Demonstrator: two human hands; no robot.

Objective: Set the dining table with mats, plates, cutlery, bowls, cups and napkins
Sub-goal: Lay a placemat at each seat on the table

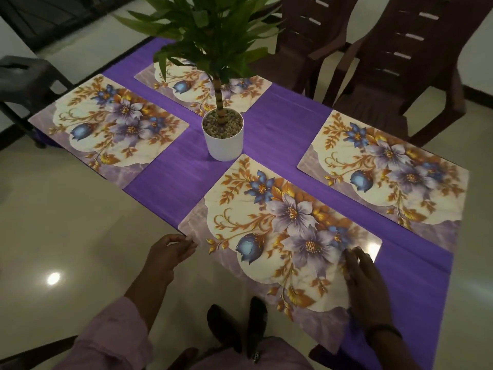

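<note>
Purple-clothed counter (269,124) already carries four mats. Your left hand (166,256) pinches the nearest floral rectangular placemat (277,236) at its nine o'clock corner; your right hand (365,284) presses flat at four o'clock, squaring it.

Pale lilac sleeve (112,335), dark wristband (384,331) — dark shoes (237,324)

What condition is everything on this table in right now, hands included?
Near mat: flat, corner overhanging the table edge.
Left mat: flat.
Far mat: flat, partly hidden by the plant.
Right mat: flat.
Potted plant: upright.
Left hand: pinching the near mat's corner.
Right hand: open, fingers flat on the near mat.
</note>
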